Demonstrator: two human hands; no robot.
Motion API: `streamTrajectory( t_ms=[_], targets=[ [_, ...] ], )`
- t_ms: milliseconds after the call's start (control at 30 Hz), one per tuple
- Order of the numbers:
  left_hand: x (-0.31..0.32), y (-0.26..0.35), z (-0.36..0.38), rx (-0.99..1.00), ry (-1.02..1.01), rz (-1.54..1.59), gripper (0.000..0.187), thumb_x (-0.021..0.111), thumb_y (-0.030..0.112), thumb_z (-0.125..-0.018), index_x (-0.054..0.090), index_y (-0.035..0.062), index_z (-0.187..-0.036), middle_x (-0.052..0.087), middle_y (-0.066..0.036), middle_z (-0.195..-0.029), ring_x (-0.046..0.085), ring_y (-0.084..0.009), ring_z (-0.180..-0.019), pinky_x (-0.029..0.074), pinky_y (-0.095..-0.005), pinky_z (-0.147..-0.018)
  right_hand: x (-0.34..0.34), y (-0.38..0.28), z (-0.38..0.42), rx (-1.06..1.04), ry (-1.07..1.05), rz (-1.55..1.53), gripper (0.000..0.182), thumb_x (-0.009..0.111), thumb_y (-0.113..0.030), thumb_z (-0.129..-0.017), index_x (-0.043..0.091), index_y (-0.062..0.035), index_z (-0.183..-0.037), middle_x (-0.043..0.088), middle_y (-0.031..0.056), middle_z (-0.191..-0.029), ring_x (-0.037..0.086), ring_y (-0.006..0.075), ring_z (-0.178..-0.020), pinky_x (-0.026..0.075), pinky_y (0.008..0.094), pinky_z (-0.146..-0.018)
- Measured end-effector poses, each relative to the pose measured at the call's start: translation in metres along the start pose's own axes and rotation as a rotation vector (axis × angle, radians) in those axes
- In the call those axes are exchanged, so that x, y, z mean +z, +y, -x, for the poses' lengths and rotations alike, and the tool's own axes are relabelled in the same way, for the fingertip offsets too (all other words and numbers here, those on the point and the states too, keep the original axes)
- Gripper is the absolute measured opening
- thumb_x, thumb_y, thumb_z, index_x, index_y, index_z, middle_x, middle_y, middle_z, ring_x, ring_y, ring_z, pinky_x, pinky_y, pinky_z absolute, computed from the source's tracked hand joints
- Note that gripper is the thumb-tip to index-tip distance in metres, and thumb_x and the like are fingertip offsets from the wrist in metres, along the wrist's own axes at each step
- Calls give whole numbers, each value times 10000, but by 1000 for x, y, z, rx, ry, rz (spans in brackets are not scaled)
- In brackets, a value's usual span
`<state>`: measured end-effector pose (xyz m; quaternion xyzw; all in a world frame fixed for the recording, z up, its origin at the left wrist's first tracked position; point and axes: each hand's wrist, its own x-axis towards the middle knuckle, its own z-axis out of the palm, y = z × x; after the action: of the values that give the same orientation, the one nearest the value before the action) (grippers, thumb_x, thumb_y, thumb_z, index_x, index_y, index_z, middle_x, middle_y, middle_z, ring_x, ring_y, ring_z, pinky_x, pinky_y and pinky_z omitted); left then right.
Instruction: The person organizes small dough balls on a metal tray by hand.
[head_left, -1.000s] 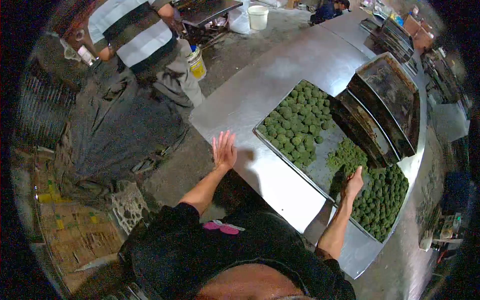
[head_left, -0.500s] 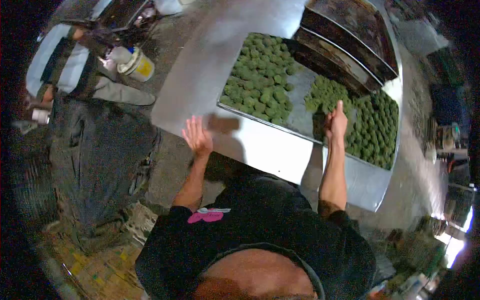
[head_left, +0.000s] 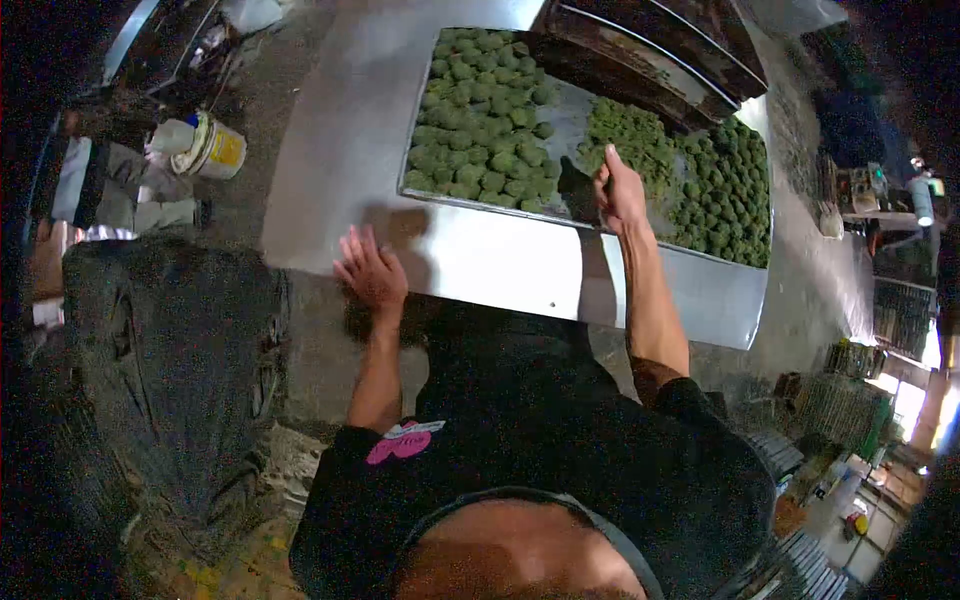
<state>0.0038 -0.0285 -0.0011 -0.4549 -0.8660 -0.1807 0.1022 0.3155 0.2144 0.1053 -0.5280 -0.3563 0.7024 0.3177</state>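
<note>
Left hand (head_left: 372, 272): fingers spread, nothing visible in it, at the table's (head_left: 500, 258) near edge
Right hand (head_left: 618, 192): curled, thumb up, any hold unclear, over tray (head_left: 567, 110)
Green balls (head_left: 480, 125): at both tray ends, crumbs (head_left: 632, 130) between
Dark pans (head_left: 650, 72): stacked, blocking tray's far side
Bucket (head_left: 222, 155): floor, left

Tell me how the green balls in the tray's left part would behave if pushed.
The green balls would probably roll a little, being roundish, though close packing should limit that. Their rough surface suggests they might shed crumbs.
</note>
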Motion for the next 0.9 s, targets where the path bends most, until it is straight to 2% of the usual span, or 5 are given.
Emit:
streamTrajectory(
  t_ms=[100, 233, 533, 633, 900],
  targets=[
    [0, -5, -1, -4, -14, -21, 428, 412, 228, -902, 429, 109, -1313, 338, -128, -1418, 242, -330, -1340, 107, -558, -1070, 50, -6, -5, -201, 182, 607, 470, 467, -423, -909, 560, -15, -694, 576, 81, -609, 534, 192, -524, 399, 338, -543],
    [19, -11, 3, 72, 108, 46, 429, 400, 226, -906, 421, 111, -1319, 340, -124, -1419, 238, -328, -1343, 114, -562, -1067, 94, -10, -12, -284, -252, 394, 432, 464, -346, -934, 504, -16, -1210, 586, 119, -1117, 557, 209, -971, 431, 340, -883],
    [11, 0, -1, -4, 60, 42, 429, 393, 212, -898, 411, 147, -1321, 341, -104, -1420, 246, -323, -1339, 123, -569, -1060, -141, -1, -57, -297, 621, 1613, 417, 526, -403, -858, 582, -36, -1047, 625, 231, -949, 572, 415, -920, 466, 478, -790],
    [1, 5, -3, -10, 8, 32, 432, 398, 202, -894, 409, 138, -1321, 342, -101, -1418, 251, -321, -1335, 123, -573, -1058, -165, 39, -70, -626, 681, 1613, 400, 522, -406, -861, 581, -23, -961, 633, 223, -855, 594, 417, -803, 485, 481, -712],
    [1, 4, -2, 30, 40, -17, 431, 408, 193, -892, 409, 142, -1320, 356, -98, -1406, 276, -320, -1321, 163, -578, -1040, -149, 20, -42, -315, 278, 1890, 190, 544, -151, -832, 649, 7, -842, 631, 223, -817, 610, 400, -786, 502, 431, -673]
  ],
)
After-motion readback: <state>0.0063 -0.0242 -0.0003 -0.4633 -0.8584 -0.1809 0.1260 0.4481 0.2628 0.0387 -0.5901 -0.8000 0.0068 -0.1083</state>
